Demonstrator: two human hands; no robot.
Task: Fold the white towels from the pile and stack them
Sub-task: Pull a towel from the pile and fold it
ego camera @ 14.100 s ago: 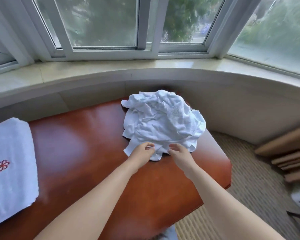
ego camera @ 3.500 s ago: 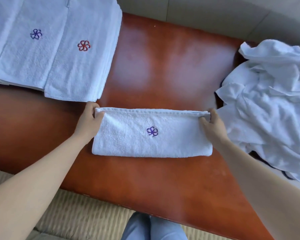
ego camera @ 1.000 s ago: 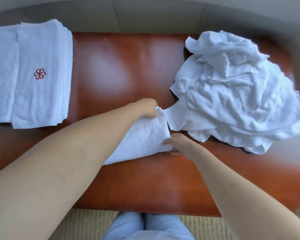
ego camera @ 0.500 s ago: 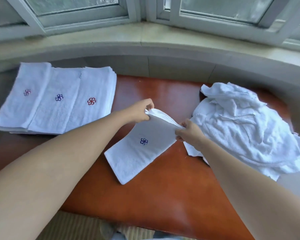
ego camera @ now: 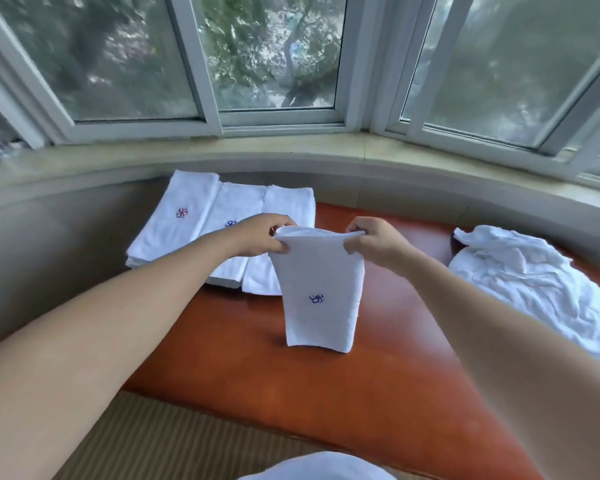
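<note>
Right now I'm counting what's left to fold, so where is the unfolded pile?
In the head view the unfolded pile lies at the right end of the red-brown table, below the window sill.

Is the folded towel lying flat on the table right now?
No, the folded towel hangs in the air, pinched at its top corners by the left hand and right hand.

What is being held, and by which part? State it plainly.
The folded towel with the blue emblem, held up by its top edge: left hand pinches the left corner, right hand the right corner.
</note>
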